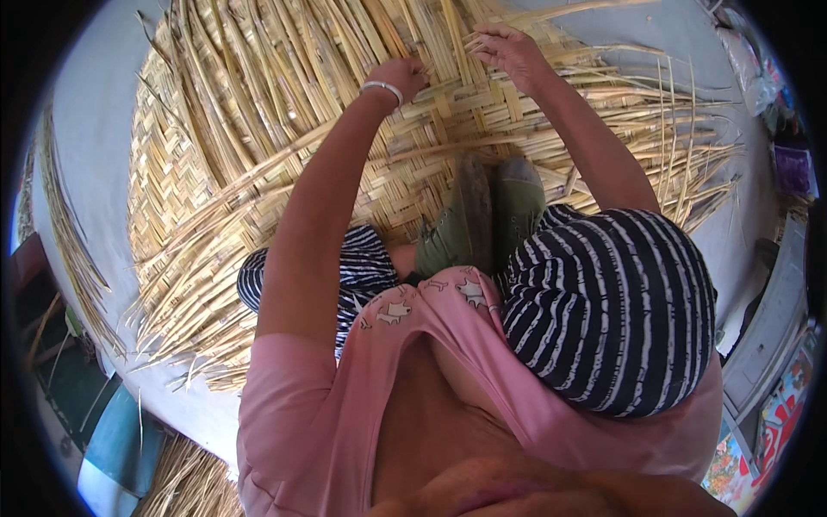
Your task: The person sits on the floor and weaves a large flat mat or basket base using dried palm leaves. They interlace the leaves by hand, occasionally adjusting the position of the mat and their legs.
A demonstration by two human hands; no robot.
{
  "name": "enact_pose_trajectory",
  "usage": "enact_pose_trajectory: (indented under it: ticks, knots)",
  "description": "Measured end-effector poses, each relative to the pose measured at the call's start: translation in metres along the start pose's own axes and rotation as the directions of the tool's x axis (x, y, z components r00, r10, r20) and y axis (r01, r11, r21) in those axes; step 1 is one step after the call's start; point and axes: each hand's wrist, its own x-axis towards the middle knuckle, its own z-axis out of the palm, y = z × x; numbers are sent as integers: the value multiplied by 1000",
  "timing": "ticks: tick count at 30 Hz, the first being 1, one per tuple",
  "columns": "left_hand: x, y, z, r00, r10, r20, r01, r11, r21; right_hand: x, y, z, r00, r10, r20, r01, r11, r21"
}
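Handling one woven mat (431, 121) (one bracelet (379, 84) worn).

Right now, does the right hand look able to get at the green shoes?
Probably yes: the right hand is just beyond the toes of the green shoes, and only woven strips seem to lie between them.

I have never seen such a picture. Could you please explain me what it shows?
No machine here: you see a person's bare left hand, with a pale bracelet, and bare right hand. The single picture comes from a fisheye camera on the head, looking down, so straight edges bend. On a pale grey surface lies a large woven mat, with long straw-coloured strips across it. Both hands are at the strips beyond the green shoes; whether either grips one is hard to tell.
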Motion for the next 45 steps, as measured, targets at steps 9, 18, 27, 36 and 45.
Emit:
enact_pose_trajectory:
  ticks: [9,18,27,36,45]
  knots:
    - [-25,-6,28,924,-66,-376,-42,961,-272,-19,25,-10,967,135,-215,-168,976,-140]
    - [-66,2,70,845,78,-529,52,972,227,-12,16,6,943,166,-289,-231,951,-205]
    - [-62,-3,73,822,158,-547,33,946,323,-7,45,6,888,-440,-132,34,349,-937]
    - [-65,7,70,851,70,-520,8,989,145,-18,45,8,914,-366,-174,-19,390,-921]
    - [-49,27,85,830,-176,-530,136,984,-115,-26,45,12,880,-390,-272,-81,442,-893]
